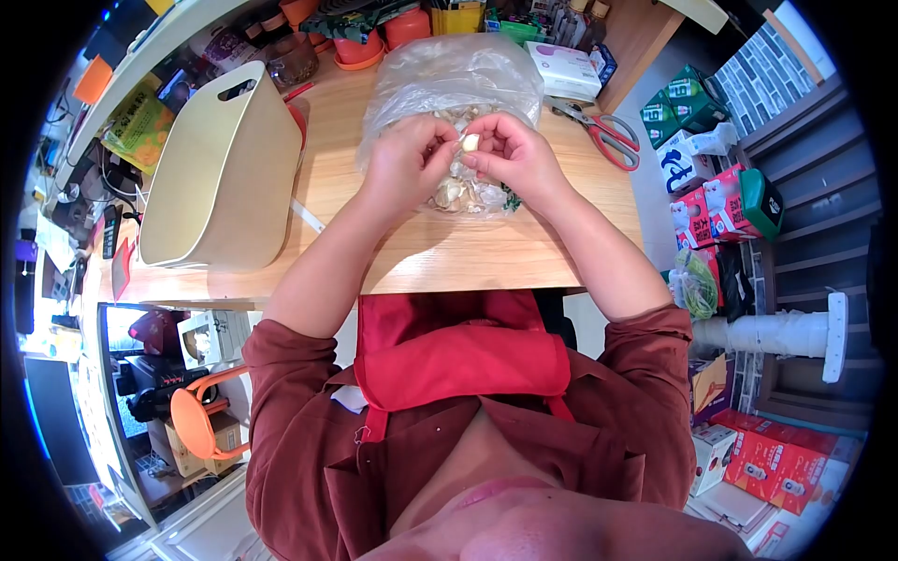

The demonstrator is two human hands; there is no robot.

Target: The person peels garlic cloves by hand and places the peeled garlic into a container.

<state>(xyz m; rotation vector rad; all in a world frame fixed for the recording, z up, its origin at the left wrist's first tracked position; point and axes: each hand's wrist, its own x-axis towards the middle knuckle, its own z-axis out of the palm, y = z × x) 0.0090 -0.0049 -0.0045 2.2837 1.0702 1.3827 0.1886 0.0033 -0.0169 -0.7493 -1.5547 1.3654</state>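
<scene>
A small pale piece that looks like a garlic clove point(470, 143) is pinched between the thumb and fingers of my right hand point(508, 152). Close beside it on the left, my left hand point(412, 157) has its thumb and fingers pressed together near the clove; what they hold, if anything, is too small to name. Both hands are over a clear plastic bag point(449, 70) spread on the wooden table point(449, 262). Papery skins and pale pieces point(465, 194) lie on the bag beneath and in front of my hands.
A cream bin point(210, 178) lies at the left of the table. Red-handled scissors point(610, 138) are at the right, near a white box point(563, 71). Pots point(358, 49) and bottles line the back edge. Boxes point(720, 208) stand on the floor to the right.
</scene>
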